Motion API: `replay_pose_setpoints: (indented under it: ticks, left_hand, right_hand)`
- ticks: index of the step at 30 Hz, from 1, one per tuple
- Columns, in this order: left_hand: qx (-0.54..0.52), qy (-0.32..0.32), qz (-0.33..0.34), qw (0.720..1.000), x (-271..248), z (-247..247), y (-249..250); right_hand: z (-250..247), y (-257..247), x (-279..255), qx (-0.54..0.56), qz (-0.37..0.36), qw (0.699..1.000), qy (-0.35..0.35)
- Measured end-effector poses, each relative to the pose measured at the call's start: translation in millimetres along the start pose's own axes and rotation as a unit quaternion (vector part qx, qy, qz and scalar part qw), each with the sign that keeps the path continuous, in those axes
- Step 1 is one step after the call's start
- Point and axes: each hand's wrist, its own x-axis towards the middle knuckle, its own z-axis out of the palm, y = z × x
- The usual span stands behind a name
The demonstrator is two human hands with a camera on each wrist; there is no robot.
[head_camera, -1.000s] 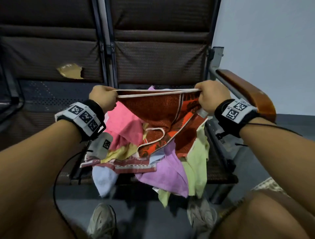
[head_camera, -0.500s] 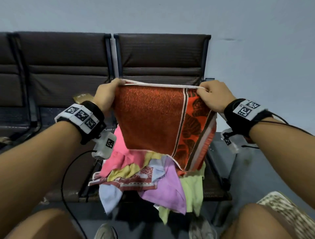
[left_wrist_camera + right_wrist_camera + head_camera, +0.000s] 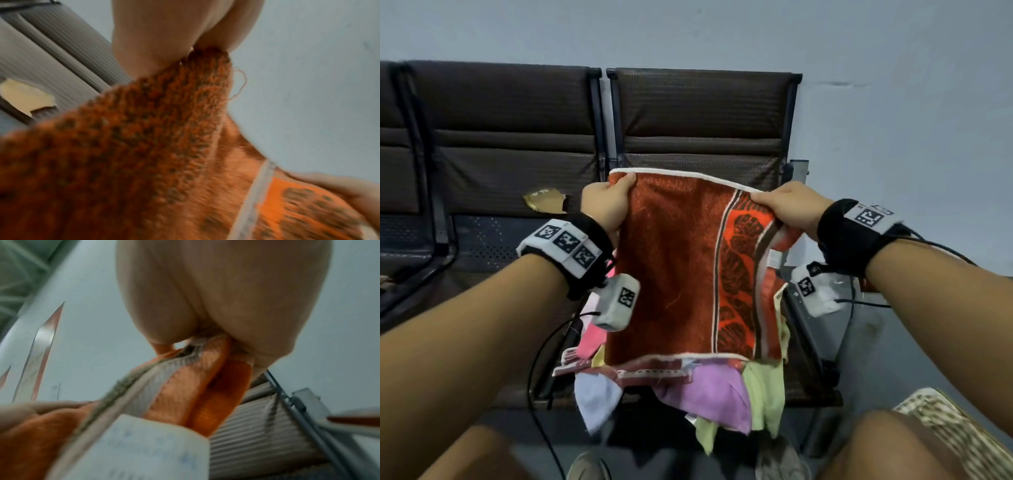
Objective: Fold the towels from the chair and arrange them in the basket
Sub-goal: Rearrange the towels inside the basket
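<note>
An orange-red towel (image 3: 681, 270) with a white hem and a leaf-patterned stripe hangs flat in front of me. My left hand (image 3: 607, 202) pinches its top left corner and my right hand (image 3: 787, 205) pinches its top right corner. The left wrist view shows the towel (image 3: 144, 146) bunched under the left hand (image 3: 174, 32). In the right wrist view the right hand (image 3: 226, 296) grips the towel's hem (image 3: 185, 386), with a white label below. Under the towel, a heap of pink, purple, yellow-green and pale blue towels (image 3: 705, 387) lies on the dark chair seat (image 3: 811, 377).
A row of dark brown chairs (image 3: 503, 137) stands against a pale blue-grey wall. The left seat back has a torn patch (image 3: 544, 200). A woven patterned surface (image 3: 955, 431) shows at the lower right, beside my knee. My feet are on the floor below the heap.
Both hands lifted the orange-red towel off the heap and stretched it out. It now hangs flat and higher, with its lower edge clear of the pile.
</note>
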Motion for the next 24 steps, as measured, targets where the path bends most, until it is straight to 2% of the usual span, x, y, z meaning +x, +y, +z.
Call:
replay_pose_setpoints:
  ticks: [2,3,5,7,9,10,13,16,17,18,19,21,22,23,24]
  left_hand:
    - [-0.018,0.006,0.018,1.0,-13,19,7]
    - [-0.024,-0.015,0.03,0.999,-22,28,10]
    - [-0.027,-0.099,0.061,0.993,-42,46,12]
    - [0.021,-0.181,0.118,0.976,-60,55,10]
    - [0.088,-0.233,0.165,0.954,-71,59,9]
    - [0.095,-0.246,0.165,0.95,-73,59,8]
    - [0.007,-0.234,0.08,0.969,-72,52,7]
    - [-0.004,-0.14,0.09,0.986,-59,41,1]
    - [-0.004,-0.139,0.084,0.987,-54,39,-1]
    - [-0.015,-0.178,0.065,0.982,-49,36,-1]
    - [-0.03,-0.25,0.039,0.967,-45,34,0]
    - [-0.046,-0.379,-0.024,0.924,-37,29,3]
    - [-0.05,-0.409,-0.053,0.91,-33,27,3]
    - [-0.044,-0.41,-0.062,0.909,-27,27,3]
    - [-0.032,-0.388,-0.055,0.919,-21,28,2]
  right_hand:
    - [13,-14,0,0.088,0.014,0.996,0.019]
    - [19,-21,-1,0.136,0.024,0.99,0.016]
    - [30,-36,-4,0.217,0.041,0.975,-0.009]
    - [38,-49,-10,0.278,0.051,0.958,-0.038]
    - [43,-56,-15,0.286,0.048,0.954,-0.069]
    - [44,-57,-19,0.267,0.041,0.959,-0.083]
    - [45,-54,-26,0.206,0.016,0.974,-0.095]
    - [39,-45,-27,0.207,0.018,0.968,-0.141]
    - [38,-44,-28,0.208,0.019,0.962,-0.175]
    - [36,-43,-30,0.209,0.018,0.956,-0.205]
    - [35,-43,-31,0.205,0.018,0.953,-0.223]
    - [31,-43,-28,0.188,0.018,0.953,-0.235]
    - [28,-42,-24,0.175,0.017,0.955,-0.237]
    - [23,-39,-20,0.147,0.015,0.959,-0.242]
    - [18,-35,-14,0.109,0.015,0.964,-0.243]
